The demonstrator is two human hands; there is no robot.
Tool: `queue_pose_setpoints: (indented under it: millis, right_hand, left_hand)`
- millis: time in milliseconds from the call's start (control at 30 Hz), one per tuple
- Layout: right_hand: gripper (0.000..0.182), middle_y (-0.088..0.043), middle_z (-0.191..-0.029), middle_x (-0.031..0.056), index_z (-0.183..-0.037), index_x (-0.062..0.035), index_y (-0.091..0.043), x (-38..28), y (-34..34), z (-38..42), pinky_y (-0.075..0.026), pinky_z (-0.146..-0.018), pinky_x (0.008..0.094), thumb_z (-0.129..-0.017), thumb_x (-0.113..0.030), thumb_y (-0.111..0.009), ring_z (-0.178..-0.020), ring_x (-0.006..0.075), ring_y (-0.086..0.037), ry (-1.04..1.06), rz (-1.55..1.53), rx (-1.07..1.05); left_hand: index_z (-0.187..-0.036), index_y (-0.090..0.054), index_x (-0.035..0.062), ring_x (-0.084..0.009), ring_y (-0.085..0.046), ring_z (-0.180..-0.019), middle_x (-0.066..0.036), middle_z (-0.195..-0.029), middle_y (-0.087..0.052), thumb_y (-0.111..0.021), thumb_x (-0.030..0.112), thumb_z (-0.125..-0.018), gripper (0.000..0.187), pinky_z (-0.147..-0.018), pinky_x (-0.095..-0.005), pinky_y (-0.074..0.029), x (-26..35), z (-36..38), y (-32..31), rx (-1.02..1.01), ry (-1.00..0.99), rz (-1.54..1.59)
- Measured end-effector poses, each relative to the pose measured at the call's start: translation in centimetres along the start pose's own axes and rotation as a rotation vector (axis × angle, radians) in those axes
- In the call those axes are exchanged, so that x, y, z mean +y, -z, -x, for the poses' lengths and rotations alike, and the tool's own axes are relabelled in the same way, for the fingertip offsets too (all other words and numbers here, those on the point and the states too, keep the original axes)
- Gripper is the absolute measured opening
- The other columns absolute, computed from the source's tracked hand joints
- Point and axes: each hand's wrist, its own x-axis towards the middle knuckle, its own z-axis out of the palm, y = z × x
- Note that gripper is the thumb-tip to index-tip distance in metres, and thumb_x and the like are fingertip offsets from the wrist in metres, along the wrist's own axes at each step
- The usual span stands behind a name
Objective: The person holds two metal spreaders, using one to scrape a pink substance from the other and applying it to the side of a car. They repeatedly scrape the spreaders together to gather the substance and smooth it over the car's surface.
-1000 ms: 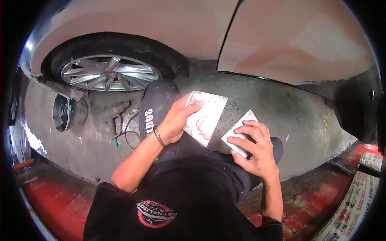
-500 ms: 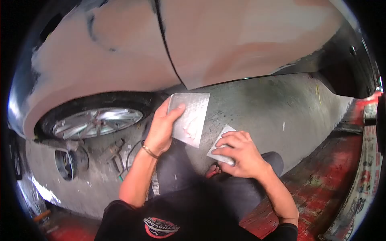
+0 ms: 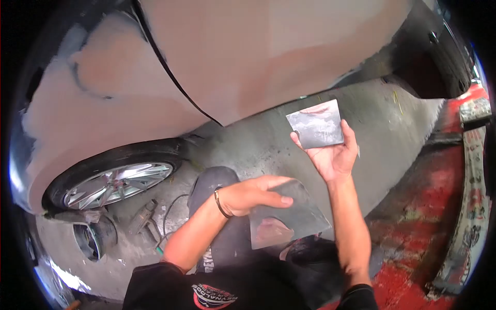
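Head view: the big metal plate (image 3: 304,216) is over your lap, with a pink smear (image 3: 271,231) on it. Your left hand (image 3: 253,195) pinches it, thumb on top and the other fingers mostly hidden under it. Farther out, clear of the big one, your right hand (image 3: 335,159) grips the small metal plate (image 3: 318,125) by two sides; I can't tell how the fingers behind it sit. Ahead is the car door (image 3: 258,57). Left are the car wheel (image 3: 118,183) and, on the floor (image 3: 387,150), a pistol-shaped tool (image 3: 142,219).
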Motion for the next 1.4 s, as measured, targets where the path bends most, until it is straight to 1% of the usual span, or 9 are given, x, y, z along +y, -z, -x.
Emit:
queue_pose_setpoints:
  millis: [133, 233, 400, 500, 667, 767, 967, 1200, 1400]
  right_hand:
    - [0.067, -0.059, -0.156, 0.0188, -0.156, -0.0040, -0.054, 1.9, -2.9, -0.2, -0.050, -0.115, 0.0656, -0.100, -0.039, -0.067, -0.146, 0.0380, -0.057, 0.149, -0.074, -0.061]
    - [0.057, -0.061, -0.150, 0.0155, -0.148, -0.0086, -0.067, 2.6, -3.6, -1.7, -0.048, -0.117, 0.0546, -0.094, -0.027, -0.075, -0.141, 0.0367, -0.058, 0.553, 0.705, -0.111]
    - [0.052, -0.064, -0.141, 0.0113, -0.137, -0.0141, -0.077, 2.7, -5.1, -5.5, -0.043, -0.117, 0.0534, -0.086, -0.022, -0.082, -0.138, 0.0389, -0.056, 1.263, 1.607, -0.202]
    - [0.055, -0.066, -0.137, 0.0063, -0.133, -0.0185, -0.081, 3.4, -5.8, -7.5, -0.039, -0.116, 0.0569, -0.078, -0.024, -0.083, -0.136, 0.0359, -0.056, 1.439, 1.597, -0.210]
    - [0.050, -0.065, -0.137, 0.0096, -0.132, -0.0151, -0.081, 4.2, -6.9, -8.8, -0.043, -0.118, 0.0510, -0.082, -0.020, -0.083, -0.137, 0.0400, -0.054, 1.534, 1.621, -0.219]
    - [0.047, -0.065, -0.136, 0.0085, -0.129, -0.0163, -0.083, 5.2, -7.1, -9.5, -0.044, -0.117, 0.0504, -0.082, -0.021, -0.083, -0.136, 0.0398, -0.054, 1.548, 1.617, -0.187]
    - [0.046, -0.066, -0.136, 0.0062, -0.127, -0.0179, -0.083, 9.1, -2.0, -9.4, -0.045, -0.114, 0.0504, -0.081, -0.022, -0.084, -0.135, 0.0390, -0.055, 1.423, 1.702, -0.150]
    - [0.056, -0.063, -0.141, 0.0092, -0.135, -0.0191, -0.078, 8.2, -1.0, -6.3, -0.041, -0.116, 0.0531, -0.079, -0.021, -0.086, -0.139, 0.0409, -0.053, 1.149, 1.585, -0.199]
    - [0.081, -0.063, -0.143, 0.0080, -0.141, -0.0213, -0.078, 4.3, -5.1, -6.8, -0.042, -0.118, 0.0501, -0.064, 0.003, -0.074, -0.142, 0.0408, -0.052, 1.416, 1.723, -0.238]
  left_hand:
    - [-0.129, -0.067, -0.0091, -0.0251, -0.076, -0.106, -0.016, -0.118, -0.076, -0.085, 0.021, -0.091, 0.052, -0.100, -0.0386, -0.059, 3.4, 1.8, -1.1, 0.228, -0.249, 0.101]
    - [-0.120, -0.066, -0.0099, -0.0266, -0.077, -0.091, -0.020, -0.109, -0.075, -0.086, 0.024, -0.087, 0.051, -0.086, -0.0397, -0.062, 4.6, 2.6, 0.0, 0.278, -0.451, 0.075]
    - [-0.140, -0.066, -0.0080, -0.0185, -0.075, -0.108, -0.012, -0.121, -0.077, -0.086, 0.018, -0.096, 0.055, -0.099, -0.0344, -0.059, 4.2, 2.5, 0.3, 0.455, -0.158, -0.199]
    - [-0.161, -0.054, -0.0049, -0.0309, -0.058, -0.149, -0.025, -0.157, -0.064, -0.073, 0.050, -0.107, 0.080, -0.125, -0.0410, -0.043, -1.8, -1.3, 3.9, 0.211, 0.149, -0.799]
    - [-0.153, -0.065, 0.0062, -0.0334, -0.072, -0.127, -0.020, -0.139, -0.076, -0.070, 0.036, -0.106, 0.055, -0.111, -0.0413, -0.054, -8.4, -4.4, 3.9, -0.150, 0.394, -0.932]
    - [-0.161, -0.056, 0.0020, -0.0276, -0.070, -0.127, -0.021, -0.143, -0.073, -0.069, 0.037, -0.109, 0.064, -0.111, -0.0422, -0.055, -1.8, -4.6, -0.4, -0.309, 0.604, -0.918]
    - [-0.163, -0.052, -0.0026, -0.0291, -0.066, -0.138, -0.025, -0.152, -0.068, -0.070, 0.044, -0.111, 0.072, -0.115, -0.0403, -0.053, -2.2, -2.0, 2.3, -0.216, 0.260, -0.701]
    - [-0.160, -0.056, -0.0004, -0.0316, -0.069, -0.133, -0.026, -0.146, -0.071, -0.072, 0.045, -0.108, 0.071, -0.112, -0.0425, -0.054, -4.2, -5.7, 3.5, -0.458, 0.374, -0.803]
    - [-0.156, -0.060, 0.0023, -0.0389, -0.072, -0.125, -0.026, -0.141, -0.073, -0.069, 0.040, -0.105, 0.064, -0.107, -0.0480, -0.056, -10.3, -9.2, 4.3, -0.437, 0.444, -1.082]
